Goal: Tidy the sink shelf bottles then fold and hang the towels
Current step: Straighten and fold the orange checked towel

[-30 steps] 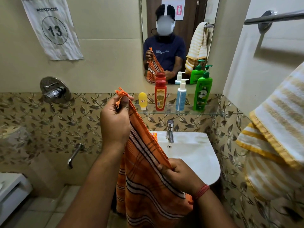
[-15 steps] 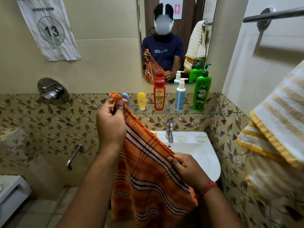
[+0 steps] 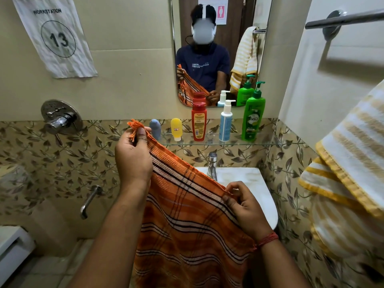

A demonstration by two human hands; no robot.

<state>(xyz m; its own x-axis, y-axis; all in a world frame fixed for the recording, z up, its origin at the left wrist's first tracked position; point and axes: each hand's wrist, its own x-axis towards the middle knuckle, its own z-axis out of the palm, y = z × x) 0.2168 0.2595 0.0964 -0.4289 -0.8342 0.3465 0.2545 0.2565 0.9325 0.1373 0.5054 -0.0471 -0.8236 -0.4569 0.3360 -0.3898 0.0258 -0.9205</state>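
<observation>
Since the earlier frames the right hand (image 3: 246, 206) has slid outward along the top edge of the orange striped towel (image 3: 187, 225), so the edge now runs taut and slanted between both hands in front of the sink (image 3: 264, 196). The left hand (image 3: 133, 156) pinches the fringed corner up high, thumb pressed over the tassels; the right hand pinches the hem lower down, its other fingers loosely curled. This looks like squaring up the towel for a fold, with hanging not yet done. On the glass shelf (image 3: 270, 144) the bottles already stand in a row: grey-blue tube (image 3: 155, 128), yellow tube (image 3: 176, 129), red bottle (image 3: 199, 121), white-and-blue pump bottle (image 3: 226, 123), green Vatika pump bottle (image 3: 253, 117). A yellow-striped towel (image 3: 353, 163) hangs at the right edge, partly cut off, and the towel bar (image 3: 345, 18) above it runs out of view. The orange towel's lower end is cropped, so its fold count cannot be told.
</observation>
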